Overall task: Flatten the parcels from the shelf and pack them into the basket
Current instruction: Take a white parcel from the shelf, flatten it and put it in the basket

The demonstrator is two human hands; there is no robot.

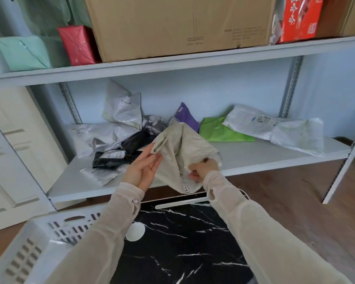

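I hold a crumpled beige parcel bag [182, 148] in the air in front of the lower shelf [254, 158]. My left hand [143, 168] pinches its upper left corner between thumb and fingers. My right hand [203, 169] grips the bag's lower right part, fingers curled into the plastic. Several more parcels lie on that shelf: grey and white ones [121, 111], a black one [111, 158], a purple one [187, 115], a green one [219, 132] and a long white one [279, 128]. The white slotted basket [35, 242] stands at the bottom left, below my left arm.
A black marble-patterned table top [182, 242] lies under my arms, with a white round disc [134, 231] on it. The upper shelf carries a big cardboard box [172, 25], a red parcel [78, 44], a mint parcel [23, 52] and a red carton [299, 17]. White cabinet at left; wooden floor at right.
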